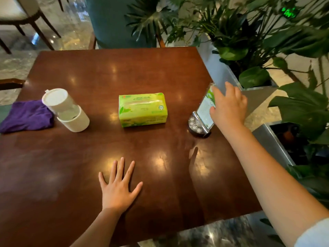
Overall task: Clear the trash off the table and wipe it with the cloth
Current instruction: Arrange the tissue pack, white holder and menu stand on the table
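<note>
A purple cloth [26,115] lies crumpled at the left edge of the dark wooden table [89,152]. Beside it stands a small white lidded bin [65,109]. A green tissue pack [142,109] sits at the table's middle. My left hand [118,184] rests flat on the table near the front, fingers spread, holding nothing. My right hand [228,104] reaches to the table's right edge and touches the clear upright sign card [204,111] in its metal stand [197,126]. Whether the fingers grip the card is hidden.
Metal planters [256,97] with large leafy plants border the right side of the table. A teal chair [115,22] stands behind the far edge, and a wooden chair [23,16] at the far left. The floor is polished marble.
</note>
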